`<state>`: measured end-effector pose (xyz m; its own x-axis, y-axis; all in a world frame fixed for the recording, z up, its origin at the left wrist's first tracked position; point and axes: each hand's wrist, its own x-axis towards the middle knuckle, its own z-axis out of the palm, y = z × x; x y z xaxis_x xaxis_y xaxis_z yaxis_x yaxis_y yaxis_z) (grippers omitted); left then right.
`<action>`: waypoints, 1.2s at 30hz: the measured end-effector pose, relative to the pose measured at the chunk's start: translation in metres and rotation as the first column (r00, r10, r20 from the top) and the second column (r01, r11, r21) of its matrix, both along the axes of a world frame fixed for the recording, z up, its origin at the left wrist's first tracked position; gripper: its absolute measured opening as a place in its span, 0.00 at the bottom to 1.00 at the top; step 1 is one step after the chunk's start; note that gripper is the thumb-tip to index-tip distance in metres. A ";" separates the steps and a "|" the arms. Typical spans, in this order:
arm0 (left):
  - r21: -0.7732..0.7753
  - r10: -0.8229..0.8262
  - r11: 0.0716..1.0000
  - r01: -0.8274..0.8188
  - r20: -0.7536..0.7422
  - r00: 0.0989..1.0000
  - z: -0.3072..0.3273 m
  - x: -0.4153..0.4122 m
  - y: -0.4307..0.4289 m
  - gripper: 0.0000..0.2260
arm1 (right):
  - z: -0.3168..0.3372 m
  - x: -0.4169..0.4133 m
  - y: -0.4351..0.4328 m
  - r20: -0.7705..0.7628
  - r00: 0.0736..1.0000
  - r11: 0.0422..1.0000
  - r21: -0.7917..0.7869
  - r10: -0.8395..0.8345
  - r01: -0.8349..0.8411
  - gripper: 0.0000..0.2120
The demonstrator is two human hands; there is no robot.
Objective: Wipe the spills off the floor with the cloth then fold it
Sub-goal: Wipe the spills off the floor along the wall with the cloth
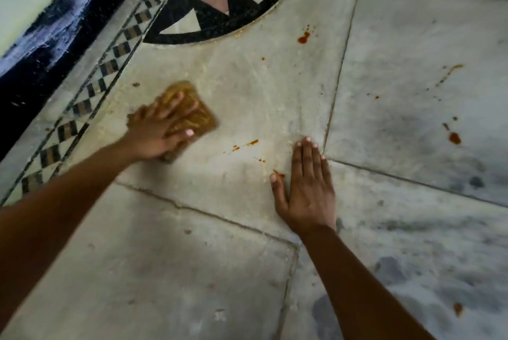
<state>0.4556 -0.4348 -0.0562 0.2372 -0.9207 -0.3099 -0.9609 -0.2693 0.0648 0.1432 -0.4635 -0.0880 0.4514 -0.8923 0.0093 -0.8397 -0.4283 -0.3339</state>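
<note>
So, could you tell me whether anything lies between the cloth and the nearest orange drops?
Nothing visible: only bare floor separates the cloth under the left hand from those drops. Further on, the right hand lies flat beside another streak.

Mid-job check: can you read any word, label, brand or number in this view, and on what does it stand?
None readable.
The folded mustard-yellow cloth under the left hand is motion-blurred and shows no label.
The grey marble floor bears only orange-red spill spots and a dark chequered inlaid border, no letters or numbers.
</note>
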 end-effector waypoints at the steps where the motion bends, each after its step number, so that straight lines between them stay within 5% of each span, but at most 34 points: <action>1: 0.044 0.125 0.991 -0.125 0.011 0.992 -0.001 0.016 -0.013 0.35 | 0.000 0.000 0.001 0.007 1.000 1.000 0.003 0.008 -0.008 0.37; 3: 0.054 0.324 0.945 -0.321 -0.035 0.946 0.000 0.025 -0.055 0.32 | 0.002 0.001 0.001 0.040 0.999 1.000 0.006 0.023 -0.024 0.38; 5: 0.022 0.346 0.938 -0.346 -0.070 0.935 -0.005 0.005 -0.095 0.33 | 0.004 0.001 -0.004 0.077 0.997 0.999 0.021 0.033 -0.035 0.39; 12: -0.087 -0.125 0.989 0.123 -0.024 0.992 -0.010 -0.053 -0.081 0.29 | 0.005 0.000 -0.094 0.002 1.000 0.996 -0.088 -0.027 0.027 0.39; 17: -0.240 0.268 0.925 -0.294 -0.133 0.954 -0.006 -0.010 -0.143 0.24 | -0.007 0.003 -0.115 -0.074 0.995 0.998 -0.022 -0.060 0.058 0.37; 20: -0.313 0.284 0.851 -0.421 -0.400 0.872 0.005 -0.018 -0.210 0.23 | -0.002 0.003 -0.117 -0.083 0.995 0.999 -0.020 -0.050 0.048 0.36; 22: -0.273 0.246 0.877 -0.396 -0.453 0.857 0.006 -0.043 -0.241 0.23 | -0.001 0.003 -0.116 -0.094 0.995 0.999 -0.010 -0.045 0.045 0.36; 28: -0.245 -0.082 0.967 0.075 -0.020 0.996 -0.011 -0.090 -0.188 0.28 | -0.002 0.003 -0.115 -0.058 0.995 0.997 0.005 -0.075 0.076 0.36; 33: -0.153 0.291 0.945 -0.288 -0.002 0.957 -0.010 -0.035 -0.234 0.29 | -0.001 0.004 -0.113 -0.047 0.997 0.997 0.017 -0.069 0.070 0.36; 36: -0.141 0.345 0.926 -0.351 -0.067 0.936 -0.005 -0.069 -0.277 0.27 | 0.000 0.005 -0.112 -0.056 0.996 0.998 0.015 -0.067 0.068 0.36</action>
<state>0.3869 -0.7117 -0.0615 0.5408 -0.8189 -0.1923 -0.8044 -0.5703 0.1667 0.1478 -0.5756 -0.0878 0.3898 -0.9205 -0.0293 -0.8838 -0.3649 -0.2928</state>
